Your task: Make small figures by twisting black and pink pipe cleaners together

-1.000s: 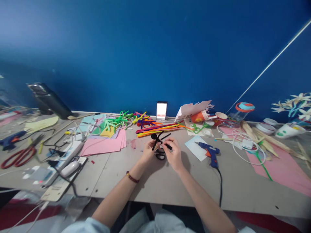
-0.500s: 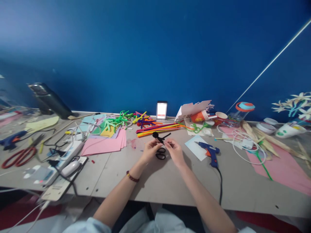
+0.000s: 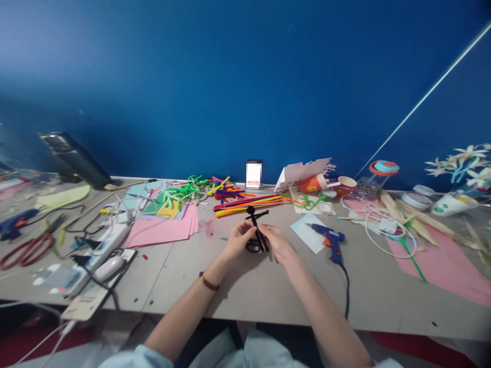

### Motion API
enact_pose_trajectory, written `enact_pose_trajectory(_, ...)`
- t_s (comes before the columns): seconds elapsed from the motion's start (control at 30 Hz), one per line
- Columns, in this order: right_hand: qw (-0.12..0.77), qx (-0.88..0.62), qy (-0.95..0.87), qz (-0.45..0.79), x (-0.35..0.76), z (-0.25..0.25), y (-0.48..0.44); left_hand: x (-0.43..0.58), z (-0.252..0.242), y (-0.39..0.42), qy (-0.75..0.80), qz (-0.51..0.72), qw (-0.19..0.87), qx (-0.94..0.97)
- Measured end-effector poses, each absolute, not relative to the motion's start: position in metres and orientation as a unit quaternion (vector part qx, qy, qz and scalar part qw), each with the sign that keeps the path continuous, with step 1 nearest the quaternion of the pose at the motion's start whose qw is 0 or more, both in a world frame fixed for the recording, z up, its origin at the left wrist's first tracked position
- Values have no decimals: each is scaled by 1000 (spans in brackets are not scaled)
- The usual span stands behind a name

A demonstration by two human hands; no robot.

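Observation:
A small stick figure of black pipe cleaners (image 3: 254,221), with a round head, arms and two legs, is held upright above the table. My left hand (image 3: 238,238) pinches it on the left, at about the middle of its body. From the right, the fingers of my right hand (image 3: 276,242) are closed on it near the tops of the legs. Black scissor handles (image 3: 251,247) lie on the table beneath, partly hidden by the figure and the left fingers.
Colourful pipe cleaners (image 3: 245,205) lie behind my hands, with a phone (image 3: 253,175) upright against the wall. A blue glue gun (image 3: 333,241) rests to the right. Pink paper (image 3: 161,232), a power strip (image 3: 97,258) and red-handled scissors (image 3: 28,251) are on the left.
The black figure has turned, so its two legs now hang down between my hands, where they were not visible before. Its head has shifted slightly right.

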State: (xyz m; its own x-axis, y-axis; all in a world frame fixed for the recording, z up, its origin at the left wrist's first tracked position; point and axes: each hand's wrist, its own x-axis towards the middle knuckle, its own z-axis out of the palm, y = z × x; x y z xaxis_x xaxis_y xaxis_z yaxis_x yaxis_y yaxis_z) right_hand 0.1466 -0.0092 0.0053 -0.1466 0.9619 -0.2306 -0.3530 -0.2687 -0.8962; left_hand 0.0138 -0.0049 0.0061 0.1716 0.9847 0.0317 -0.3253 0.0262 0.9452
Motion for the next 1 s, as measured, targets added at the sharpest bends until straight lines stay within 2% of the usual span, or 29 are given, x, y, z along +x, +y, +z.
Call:
enact_pose_trajectory(0.2,448,-427,-364,697,149,3,-9,12,5,-3,395,502,623,452)
enact_pose_trajectory(0.47,497,-416,-318,692,144,2,-10,10,4,-3,401,506,639,418)
enact_pose_trajectory(1.0,509,-449,-331,656,144,1,-8,9,7,1,429,567,578,400)
